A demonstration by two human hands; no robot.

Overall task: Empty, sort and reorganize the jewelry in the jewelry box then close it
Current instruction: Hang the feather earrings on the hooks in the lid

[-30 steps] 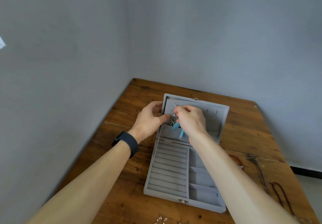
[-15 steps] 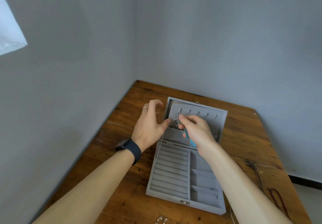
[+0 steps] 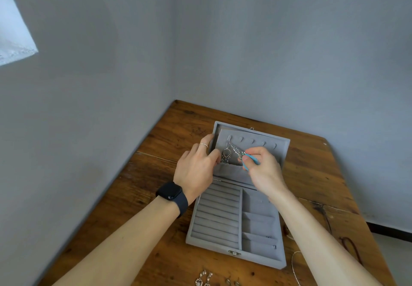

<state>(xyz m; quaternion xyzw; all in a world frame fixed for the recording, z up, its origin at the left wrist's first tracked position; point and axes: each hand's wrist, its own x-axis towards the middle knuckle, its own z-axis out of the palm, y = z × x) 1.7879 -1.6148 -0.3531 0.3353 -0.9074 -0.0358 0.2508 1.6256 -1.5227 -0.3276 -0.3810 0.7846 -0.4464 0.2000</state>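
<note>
Since the earlier frame the right hand has drawn right and apart from the left hand, leaving a silver drop earring hanging from a hook in the lid of the grey velvet jewelry box; at centre frame the right hand pinches a turquoise earring, just right of the hung one, its long axis slanting up-left toward the hooks; the left hand, unclenched, steadies the lid's edge; ring rolls below lie bare; silver earrings wait on the wooden table, bottom edge.
</note>
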